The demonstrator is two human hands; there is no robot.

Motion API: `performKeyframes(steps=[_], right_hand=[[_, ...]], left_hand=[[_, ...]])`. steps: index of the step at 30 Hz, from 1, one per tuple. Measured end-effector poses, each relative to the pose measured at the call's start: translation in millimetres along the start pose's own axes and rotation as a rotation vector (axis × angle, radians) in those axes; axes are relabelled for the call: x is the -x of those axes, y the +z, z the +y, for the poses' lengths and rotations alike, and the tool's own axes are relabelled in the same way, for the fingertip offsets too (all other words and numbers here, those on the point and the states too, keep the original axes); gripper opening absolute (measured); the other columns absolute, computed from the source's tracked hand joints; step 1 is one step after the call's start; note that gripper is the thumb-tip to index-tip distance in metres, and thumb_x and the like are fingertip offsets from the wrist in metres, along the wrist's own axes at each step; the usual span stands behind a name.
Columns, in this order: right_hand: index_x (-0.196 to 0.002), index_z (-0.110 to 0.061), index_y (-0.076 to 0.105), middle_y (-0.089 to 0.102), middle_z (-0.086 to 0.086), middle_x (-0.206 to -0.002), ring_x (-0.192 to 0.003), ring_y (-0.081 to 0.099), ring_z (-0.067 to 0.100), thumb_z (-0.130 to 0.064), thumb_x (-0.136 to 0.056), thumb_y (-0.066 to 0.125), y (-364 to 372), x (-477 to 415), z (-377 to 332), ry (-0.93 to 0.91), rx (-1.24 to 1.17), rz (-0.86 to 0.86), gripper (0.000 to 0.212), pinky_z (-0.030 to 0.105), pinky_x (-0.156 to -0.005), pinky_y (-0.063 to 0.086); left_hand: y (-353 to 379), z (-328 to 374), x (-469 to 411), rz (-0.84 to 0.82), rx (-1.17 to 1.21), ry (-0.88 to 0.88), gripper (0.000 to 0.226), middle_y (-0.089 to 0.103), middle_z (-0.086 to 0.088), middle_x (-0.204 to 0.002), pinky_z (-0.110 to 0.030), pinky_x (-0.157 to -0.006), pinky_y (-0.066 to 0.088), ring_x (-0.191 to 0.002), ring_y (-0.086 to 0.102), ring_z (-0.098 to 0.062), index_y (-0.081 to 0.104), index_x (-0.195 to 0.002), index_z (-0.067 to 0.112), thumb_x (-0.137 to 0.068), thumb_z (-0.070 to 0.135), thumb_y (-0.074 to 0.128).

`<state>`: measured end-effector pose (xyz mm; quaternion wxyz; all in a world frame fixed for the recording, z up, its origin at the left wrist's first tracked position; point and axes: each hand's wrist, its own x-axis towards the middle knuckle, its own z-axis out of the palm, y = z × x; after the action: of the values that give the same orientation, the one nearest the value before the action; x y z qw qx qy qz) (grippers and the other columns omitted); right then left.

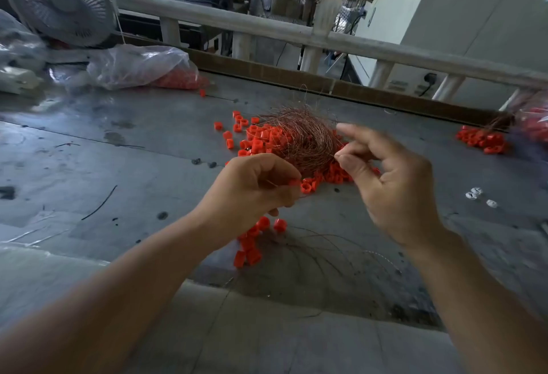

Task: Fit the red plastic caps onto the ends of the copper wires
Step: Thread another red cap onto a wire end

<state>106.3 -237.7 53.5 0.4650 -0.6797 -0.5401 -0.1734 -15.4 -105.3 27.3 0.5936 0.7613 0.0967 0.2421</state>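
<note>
Red caps [261, 142] lie in a heap on the gray table [118, 151], under and around a nest of copper wires [302, 139]. The left hand [252, 189] is curled and pinches one cap [295, 182] just in front of the nest. The right hand [394, 189] pinches a thin wire at the nest's side. More caps [252, 243] lie by the left wrist.

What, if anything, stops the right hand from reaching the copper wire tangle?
Probably nothing, so yes: the right hand is just beside the copper wire tangle, and the left hand, pinching a red cap, lies lower.
</note>
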Motion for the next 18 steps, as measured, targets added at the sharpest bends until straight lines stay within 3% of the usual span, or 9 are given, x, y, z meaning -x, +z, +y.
performKeyframes(steps=[7, 9, 14, 18], right_hand=[[-0.097, -0.005, 0.060, 0.062, -0.013, -0.077, -0.083, 0.061, 0.001, -0.008, -0.075, 0.069, 10.0, 6.0, -9.5, -0.039, -0.026, -0.119, 0.024, 0.007, -0.074, 0.047], [-0.092, -0.003, 0.061, 0.060, -0.013, -0.075, -0.082, 0.061, 0.001, -0.006, -0.073, 0.071, 11.7, 7.5, -9.3, -0.009, -0.036, -0.145, 0.022, 0.007, -0.073, 0.047], [-0.076, -0.009, 0.066, 0.058, -0.007, -0.070, -0.067, 0.056, 0.008, -0.015, -0.071, 0.072, 9.0, 5.2, -9.0, -0.024, 0.033, -0.134, 0.010, 0.012, -0.062, 0.045], [-0.080, -0.008, 0.071, 0.060, -0.004, -0.077, -0.071, 0.056, 0.005, -0.004, -0.075, 0.071, 5.6, 3.8, -4.9, -0.038, 0.077, -0.191, 0.007, 0.010, -0.068, 0.044]], left_hand=[[-0.6, 4.1, 2.5, -0.018, 0.058, 0.023, 0.014, 0.068, -0.004, -0.069, -0.022, -0.054, 0.051, -0.064, 0.065, -0.015, 0.069, -0.082, 0.022, -0.073, 0.011, 0.068], [-0.2, 4.3, 3.2, -0.037, 0.063, 0.021, 0.011, 0.068, -0.003, -0.067, -0.022, -0.053, 0.051, -0.063, 0.065, -0.015, 0.069, -0.080, 0.022, -0.069, 0.022, 0.067], [-0.1, 5.0, 4.4, -0.063, 0.085, 0.028, 0.020, 0.068, -0.001, -0.066, -0.022, -0.052, 0.050, -0.062, 0.065, -0.015, 0.070, -0.075, 0.028, -0.059, 0.038, 0.065], [-0.7, 2.3, 2.1, -0.043, 0.115, 0.031, 0.021, 0.070, -0.004, -0.070, -0.021, -0.054, 0.052, -0.064, 0.066, -0.014, 0.069, -0.081, 0.019, -0.061, 0.022, 0.067]])
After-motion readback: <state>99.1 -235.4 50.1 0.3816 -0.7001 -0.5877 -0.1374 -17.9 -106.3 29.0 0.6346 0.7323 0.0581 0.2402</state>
